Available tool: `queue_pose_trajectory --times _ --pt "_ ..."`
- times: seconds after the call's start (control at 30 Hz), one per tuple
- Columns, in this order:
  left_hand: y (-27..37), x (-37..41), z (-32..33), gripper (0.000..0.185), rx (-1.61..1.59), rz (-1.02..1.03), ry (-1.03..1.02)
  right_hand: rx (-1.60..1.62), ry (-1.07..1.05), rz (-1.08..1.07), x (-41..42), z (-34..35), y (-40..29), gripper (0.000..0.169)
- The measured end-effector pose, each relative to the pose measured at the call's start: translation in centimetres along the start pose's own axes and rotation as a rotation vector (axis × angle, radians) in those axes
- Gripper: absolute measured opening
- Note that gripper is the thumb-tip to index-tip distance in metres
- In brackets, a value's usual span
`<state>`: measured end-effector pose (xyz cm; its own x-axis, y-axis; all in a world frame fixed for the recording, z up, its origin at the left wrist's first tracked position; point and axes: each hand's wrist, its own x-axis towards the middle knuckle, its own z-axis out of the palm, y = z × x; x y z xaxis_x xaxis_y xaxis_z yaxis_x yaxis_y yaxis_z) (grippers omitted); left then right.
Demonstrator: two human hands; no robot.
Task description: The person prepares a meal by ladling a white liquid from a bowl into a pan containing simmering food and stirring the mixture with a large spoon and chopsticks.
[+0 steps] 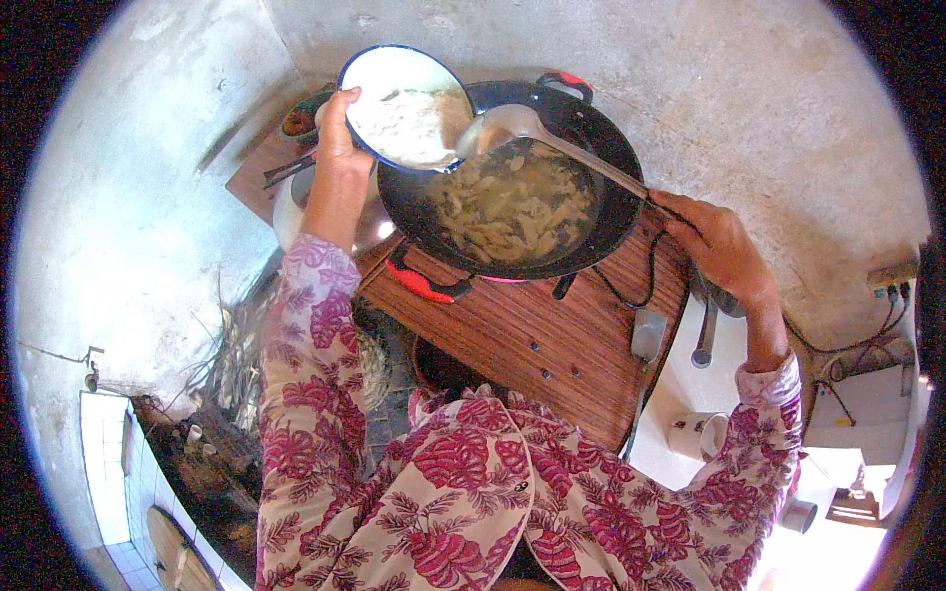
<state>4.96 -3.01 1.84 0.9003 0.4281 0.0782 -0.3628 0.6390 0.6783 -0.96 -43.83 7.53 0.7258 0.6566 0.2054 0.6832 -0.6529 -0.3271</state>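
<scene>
My left hand grips the near left rim of a white enamel bowl with a blue edge, tilted over the wok's left side. A thick white mixture lies in it and reaches the lower right rim. My right hand is closed on the handle of a metal ladle, whose head is at the bowl's right rim. Below them, the black wok with red-and-black handles holds cloudy liquid with many pale pieces. Whether the ladle touches the bowl I cannot tell.
The wok stands over a wood-grain table. A metal spatula lies at its right edge. A patterned white mug is on the white surface at right. Behind my left arm are a small dish and a black cable runs right of the wok.
</scene>
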Motion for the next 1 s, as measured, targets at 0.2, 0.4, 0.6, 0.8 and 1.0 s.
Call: queue_pose_trajectory --times 0.2,0.4,0.6,0.8,1.0 --pt "0.6 -0.5 0.1 0.044 -0.022 -0.002 0.018 -0.269 -0.073 0.086 -0.5 0.8 0.8 0.028" --pt "1.3 -0.4 0.7 0.050 0.068 0.044 -0.010 -0.274 -0.129 0.215 -0.8 0.4 0.7 0.030" --pt "1.3 -1.3 1.0 0.046 0.061 0.003 0.024 0.035 0.019 0.146 -0.7 -0.4 1.8 0.031" --pt "0.6 -1.2 0.7 0.049 0.072 -0.003 -0.032 0.114 0.063 0.065 0.6 -0.9 0.4 0.030" --pt "0.2 -1.5 1.6 0.051 0.039 -0.026 -0.037 0.060 0.082 0.020 1.1 -0.6 0.4 0.029"
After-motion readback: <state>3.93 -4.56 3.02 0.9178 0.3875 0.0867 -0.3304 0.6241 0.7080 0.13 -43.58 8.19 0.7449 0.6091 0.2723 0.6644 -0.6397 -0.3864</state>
